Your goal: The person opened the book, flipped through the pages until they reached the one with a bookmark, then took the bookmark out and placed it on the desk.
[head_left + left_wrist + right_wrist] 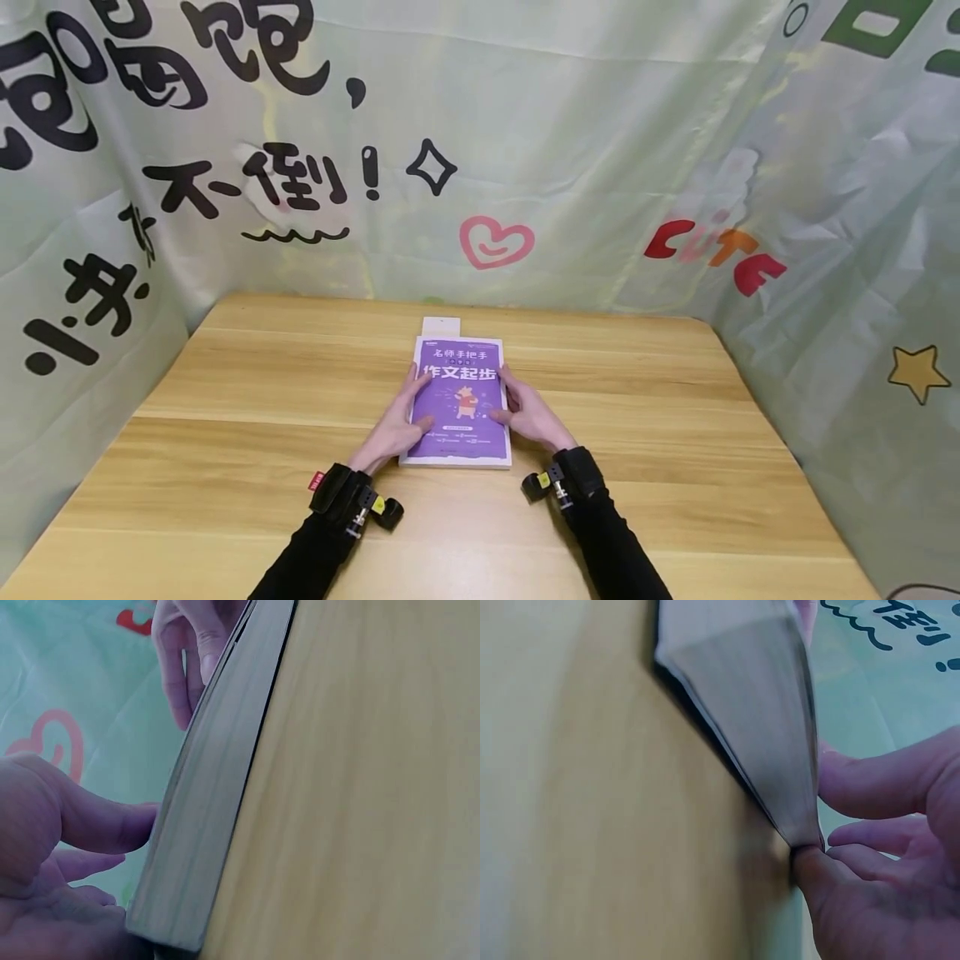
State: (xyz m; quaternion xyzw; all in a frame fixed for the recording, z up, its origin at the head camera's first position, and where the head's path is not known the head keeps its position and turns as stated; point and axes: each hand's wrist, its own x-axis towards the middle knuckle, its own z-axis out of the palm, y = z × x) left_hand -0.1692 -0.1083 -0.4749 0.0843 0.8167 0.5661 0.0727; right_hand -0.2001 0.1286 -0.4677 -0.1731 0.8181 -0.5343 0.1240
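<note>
At the left, below the fingers of that side, a black sleeve [303, 554] ends in a strap with a small left wrist camera [388, 514]. Above it, the left hand [393, 425] holds the near part of a book's long edge: the thumb presses on the cover, and the other fingers are spread apart along the side; how far they go under, I cannot tell.

Between the two hands is the book [454, 387], a thick paperback with purple cover and Chinese title, facing up above the wooden table [637, 500]. Whether its whole back touches the wood, I cannot tell. A white tab [441, 327] sticks out beyond its top edge, farther than the fingertips of both hands.

On the other long edge, the right hand [531, 412] pinches the near corner, with thumb on top and one finger beneath, as the right wrist view shows. Just below these fingers is the right wrist camera [536, 487].

The book should be moderately heavy for its size, firm in the block but bendable, with a smooth, perhaps slippery cover. In the left wrist view the cover stands slightly off the pages near the right thumb, so a grip on the cover only could lift it or crease it. Better is to hold both long edges near the middle, thumbs above, fingers under the full thickness.
</note>
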